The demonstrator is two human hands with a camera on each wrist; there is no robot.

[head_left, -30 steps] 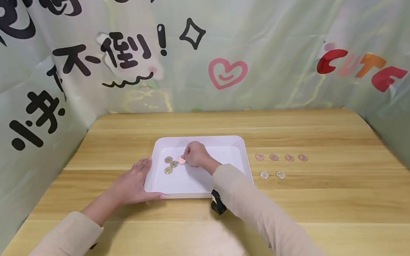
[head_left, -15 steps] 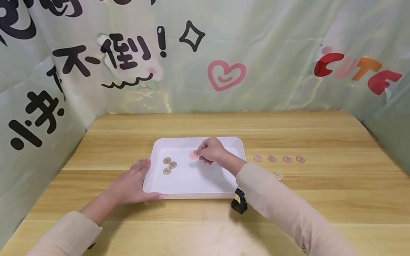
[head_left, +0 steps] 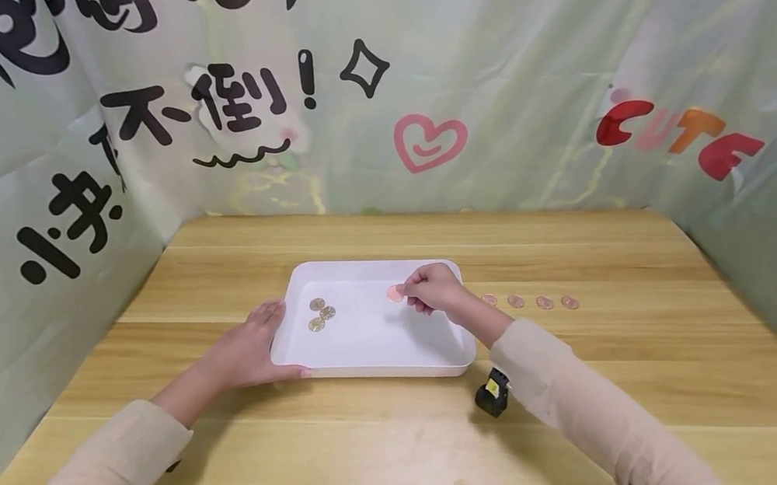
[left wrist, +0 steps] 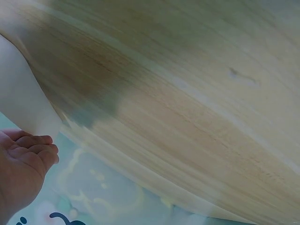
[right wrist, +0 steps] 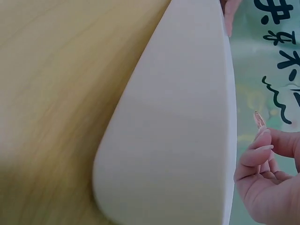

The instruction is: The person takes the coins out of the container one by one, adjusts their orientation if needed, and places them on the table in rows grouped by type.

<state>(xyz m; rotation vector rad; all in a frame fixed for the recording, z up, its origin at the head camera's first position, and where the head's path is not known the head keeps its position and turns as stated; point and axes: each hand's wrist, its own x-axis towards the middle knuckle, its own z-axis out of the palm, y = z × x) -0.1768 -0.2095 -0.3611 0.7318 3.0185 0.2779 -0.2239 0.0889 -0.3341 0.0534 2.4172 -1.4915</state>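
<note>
My right hand pinches a copper-coloured coin between thumb and finger, above the right part of a shallow white tray. In the right wrist view, the coin stands on edge at the fingertips, beyond the tray's wall. Three gold-coloured coins lie close together on the tray's left side. My left hand holds the tray's near left corner, thumb along the front and fingers at the left side. The left wrist view shows those fingers against the tray's edge.
A row of several copper-coloured coins lies on the wooden table right of the tray, partly behind my right wrist. A black wrist camera hangs under the right sleeve. A printed cloth closes off the back and sides.
My right hand has lifted the copper-coloured coin from beside the gold-coloured ones and carried it rightward over the tray. My left hand has stayed at the tray's corner.
</note>
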